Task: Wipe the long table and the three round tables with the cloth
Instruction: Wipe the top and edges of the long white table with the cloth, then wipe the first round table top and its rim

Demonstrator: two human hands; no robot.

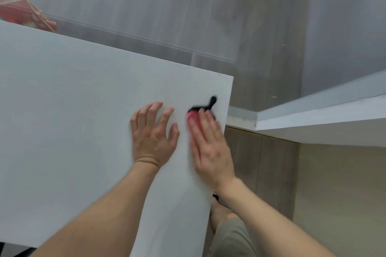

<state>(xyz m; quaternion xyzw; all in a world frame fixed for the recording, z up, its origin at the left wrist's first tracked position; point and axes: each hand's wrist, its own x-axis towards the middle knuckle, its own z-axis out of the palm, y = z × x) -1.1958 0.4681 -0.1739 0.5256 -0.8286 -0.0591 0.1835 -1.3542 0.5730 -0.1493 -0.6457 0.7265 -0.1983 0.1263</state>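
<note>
White long table (62,100) fills the left and centre of view, its far right corner near top centre. Left hand (153,135) lies palm-down on the surface, fingers (154,110) straight and spread apart, thumb out to the side, holding nothing. Right hand (211,148) sits just beside it, close to the table's right edge, also palm-down, fingers straight and close together, pressing on the pink cloth (191,118). Cloth is mostly under the right fingers; a pink bulge shows past the index side and fingertips. Black strip (211,103) pokes out beyond the fingertips toward the far right corner; blurred, can't tell if it's part of the cloth. Red patterned box (23,12) shows behind the table's far edge, top left. White ledge (313,117) stands off the right edge, apart from the table. Olive shorts (231,238) visible below the right edge.
</note>
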